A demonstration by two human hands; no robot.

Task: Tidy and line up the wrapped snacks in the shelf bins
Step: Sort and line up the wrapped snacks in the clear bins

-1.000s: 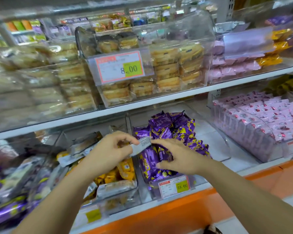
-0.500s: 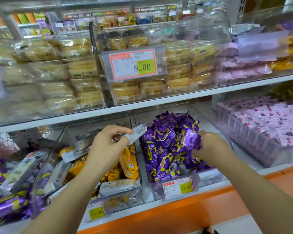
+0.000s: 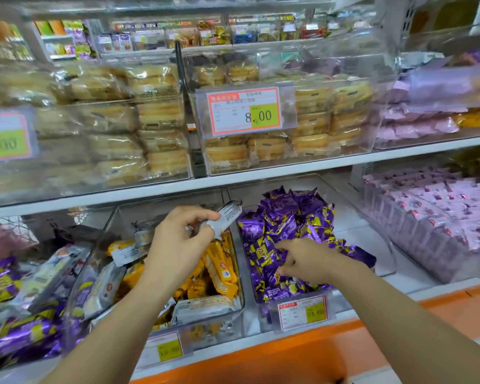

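Hands, two, work at the lower shelf. The left hand point(image 3: 178, 245) pinches one silver-white wrapped snack point(image 3: 227, 217), raised above the bin divider. The right hand point(image 3: 308, 261) rests on heaped purple-wrapped snacks point(image 3: 286, 217) in their clear bin point(image 3: 355, 228), fingers bent. I cannot tell whether it grips one. Price tags read 8.00 point(image 3: 247, 112) and 23.60 point(image 3: 302, 311).

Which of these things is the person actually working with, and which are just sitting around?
In use: left hand, pinching a silver snack; right hand, among the purple snacks; yellow snacks in the bin beneath the left hand.
Just there: 8.00 price tag; wrapped cakes above; pink packs at right.
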